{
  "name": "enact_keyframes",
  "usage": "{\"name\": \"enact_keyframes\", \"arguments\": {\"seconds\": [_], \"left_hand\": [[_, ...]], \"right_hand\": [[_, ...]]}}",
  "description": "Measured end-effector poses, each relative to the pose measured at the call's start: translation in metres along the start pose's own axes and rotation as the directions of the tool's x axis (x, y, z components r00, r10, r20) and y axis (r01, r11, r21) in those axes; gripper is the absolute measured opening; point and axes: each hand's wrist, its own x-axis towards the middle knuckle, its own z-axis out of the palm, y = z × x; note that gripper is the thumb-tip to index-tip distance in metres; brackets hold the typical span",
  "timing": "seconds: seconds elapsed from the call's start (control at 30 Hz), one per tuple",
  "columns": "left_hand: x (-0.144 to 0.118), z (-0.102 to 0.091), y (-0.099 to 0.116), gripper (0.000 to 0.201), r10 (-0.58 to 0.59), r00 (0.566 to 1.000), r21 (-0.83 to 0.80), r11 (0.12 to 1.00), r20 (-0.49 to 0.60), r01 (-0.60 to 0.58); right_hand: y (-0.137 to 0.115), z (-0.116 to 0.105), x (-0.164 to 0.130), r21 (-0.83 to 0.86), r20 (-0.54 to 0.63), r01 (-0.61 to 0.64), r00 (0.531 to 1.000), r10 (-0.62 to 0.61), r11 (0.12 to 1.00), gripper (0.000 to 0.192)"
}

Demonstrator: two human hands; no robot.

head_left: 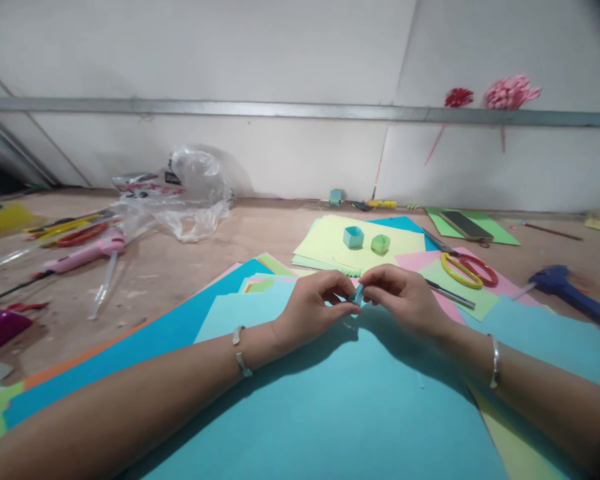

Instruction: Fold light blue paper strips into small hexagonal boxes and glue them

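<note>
Even, soft, fairly bright light; faint shadows fall under the forearms onto the blue paper [330, 413]. Straight lines bow at the edges; the 1 o'clock corner darkens.

- White panel wall [260, 60] fills the top half of my view, w/ a grey metal rail [280, 108] running across it.
- Vertical seam [403, 80] upper right.
- Bare brown wooden tabletop [180, 267] below, evenly lit.

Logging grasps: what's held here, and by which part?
A small blue paper piece, pinched between the fingertips of the left hand and right hand, one at each side. Which part exactly cannot be told.
</note>
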Motion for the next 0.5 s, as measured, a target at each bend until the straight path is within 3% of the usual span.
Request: {"name": "enact_keyframes", "arguments": {"seconds": [0.3, 0.5], "left_hand": [[-0.0023, -0.0021, -0.0008, 0.011, 0.296, 0.951, 0.316, 0.897, 0.091, -0.310], [-0.0016, -0.0035, -0.0001, 0.014, 0.307, 0.940, 0.309, 0.888, 0.151, -0.340]], "right_hand": [[-0.0025, 0.0007, 0.0013, 0.074, 0.046, -0.101, 0.994, 0.098, 0.992, 0.009], [-0.0014, -0.0010, 0.0015, 0.060, 0.098, -0.076, 0.993, 0.070, 0.995, 0.015]]}}
